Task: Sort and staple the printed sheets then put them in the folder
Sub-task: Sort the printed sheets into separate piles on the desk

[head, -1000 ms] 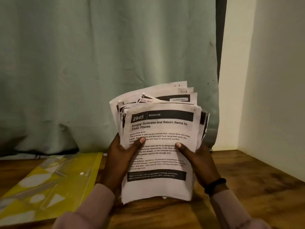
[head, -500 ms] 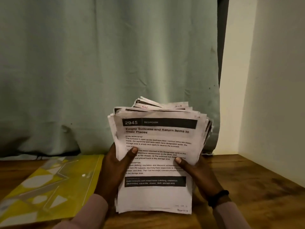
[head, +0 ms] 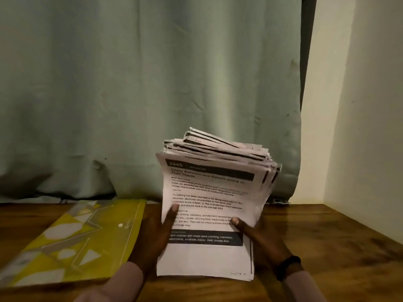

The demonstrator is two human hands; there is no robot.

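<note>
Between both hands, head view only: thick stack of printed sheets [head: 209, 214] stands on its bottom edge on the wooden table [head: 327, 247], leaning away from the person, top edges fanned and uneven. Long axis runs roughly upright, printed face toward the camera. Left hand [head: 152, 234] grips the stack's left edge, thumb curled over the front page, fingers hidden behind. Right hand [head: 259, 238] grips the right edge the same way, thumb on the front, black band on that wrist. Both hands closed round the paper, neither free.

Yellow folder [head: 72, 243] lies flat on the table just left of the stack, near the left hand, not touching the sheets; looks closed, clear cover with grey and white shapes. Left hand is plainly the nearer one to it. No stapler in view.

Judgement: early stage, sheets look unsorted and unstapled; likely squaring the stack on the table. Any move to the folder goes leftward. Risk: loose fanned tops slipping out.

Green curtain [head: 130, 94] behind, pale wall [head: 359, 105] right.
</note>
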